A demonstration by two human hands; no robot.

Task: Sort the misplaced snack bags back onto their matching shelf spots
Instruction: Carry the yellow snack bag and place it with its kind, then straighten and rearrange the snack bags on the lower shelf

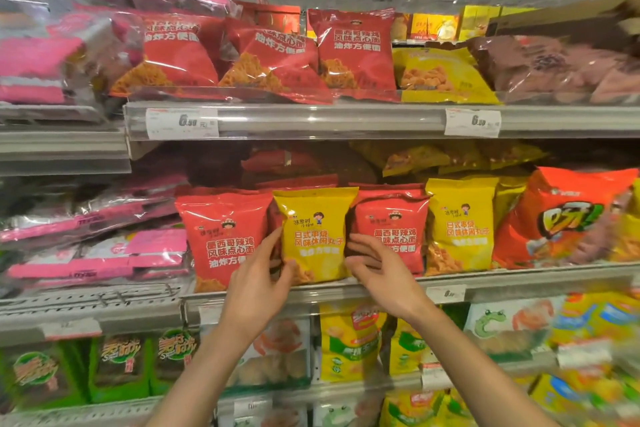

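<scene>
A yellow snack bag [313, 232] stands upright on the middle shelf between two red bags [225, 236] [394, 229]. My left hand [259, 284] grips its lower left edge, thumb on the front and fingers behind the side. My right hand [377, 270] hovers at its right edge with fingers loosely spread, touching or just off the bag; I cannot tell which. Another yellow bag [460, 222] of the same kind stands further right. On the top shelf, several red bags [353, 48] sit beside a yellow one [440, 76].
The middle shelf's front rail [519, 279] runs just under my hands. A large orange bag [568, 215] stands at the far right. Pink packs [97, 250] fill the left bay. Green, white and yellow bags [349, 343] hang on the shelf below.
</scene>
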